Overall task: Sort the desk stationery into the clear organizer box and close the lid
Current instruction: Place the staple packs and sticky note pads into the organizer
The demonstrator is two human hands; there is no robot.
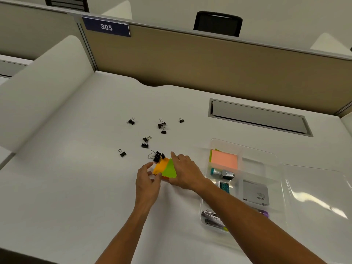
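Near the middle of the white desk (pixel 76 187), both hands close on a small stack of sticky notes: an orange pad (pixel 159 167) with a green pad (pixel 170 169) on top. The left hand (pixel 147 182) pinches the stack's near-left corner with curled fingers; the right hand (pixel 183 173) lies over its right side, index finger stretched forward. A large binder clip (pixel 156 156) touches the stack's far edge. Seven smaller binder clips (pixel 145 142) lie scattered beyond. The clear organizer box (pixel 245 162) sits toward the right edge, lid (pixel 314 191) open, holding a pink pad (pixel 224 158).
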